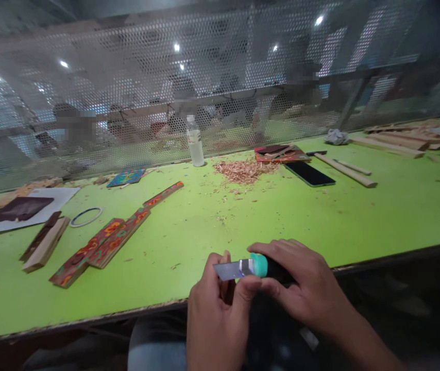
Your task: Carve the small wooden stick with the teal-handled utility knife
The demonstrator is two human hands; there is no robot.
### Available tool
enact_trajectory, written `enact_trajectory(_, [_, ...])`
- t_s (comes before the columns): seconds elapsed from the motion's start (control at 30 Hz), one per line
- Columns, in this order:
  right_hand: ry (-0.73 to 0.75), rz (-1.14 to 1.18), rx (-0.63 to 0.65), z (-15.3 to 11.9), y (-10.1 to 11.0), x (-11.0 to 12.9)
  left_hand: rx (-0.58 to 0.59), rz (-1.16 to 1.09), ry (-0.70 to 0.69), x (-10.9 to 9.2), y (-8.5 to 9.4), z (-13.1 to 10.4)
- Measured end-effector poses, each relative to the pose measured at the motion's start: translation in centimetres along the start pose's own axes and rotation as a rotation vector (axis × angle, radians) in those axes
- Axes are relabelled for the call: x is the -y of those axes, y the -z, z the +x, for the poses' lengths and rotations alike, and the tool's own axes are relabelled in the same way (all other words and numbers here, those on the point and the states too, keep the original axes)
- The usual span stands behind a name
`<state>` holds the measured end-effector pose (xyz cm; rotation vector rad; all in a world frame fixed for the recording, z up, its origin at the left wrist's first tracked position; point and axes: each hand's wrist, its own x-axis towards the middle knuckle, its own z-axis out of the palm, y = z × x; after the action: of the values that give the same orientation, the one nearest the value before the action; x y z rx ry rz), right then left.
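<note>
Smooth green table (320,216), flat steel chisel (243,268), curled wood shavings (243,171)

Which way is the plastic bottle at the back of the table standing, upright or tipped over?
Upright: the bottle stands on its base on the green table, cap at the top.

Bright overhead lamps glare as white spots through the far mesh screen (220,93); the green table (282,216) is evenly lit, edges bowed, far background soft
</note>
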<state>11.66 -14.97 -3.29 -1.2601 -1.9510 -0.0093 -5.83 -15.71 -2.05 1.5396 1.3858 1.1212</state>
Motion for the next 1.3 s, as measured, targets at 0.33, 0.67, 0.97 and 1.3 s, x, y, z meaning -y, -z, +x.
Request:
enact_trajectory(0.33, [0.001,-0.060,-0.057,-0.6,-0.8,0.0,-0.055,0.069,-0.058,0.4,-0.1,0.5])
enact_trajectory(0.67, [-0.036,-0.134,-0.156,-0.4,-1.6,0.1,-0.099,0.117,-0.013,0.1,-0.5,0.5])
enact_trajectory(0.97, [-0.044,-0.019,-0.131,-0.3,-0.7,0.1,0.075,-0.024,0.013,0.1,0.6,0.8])
enact_trajectory(1.3, [0.040,0.020,-0.016,-0.7,-0.4,-0.3,0.337,-0.049,0.003,0.2,1.8,1.5])
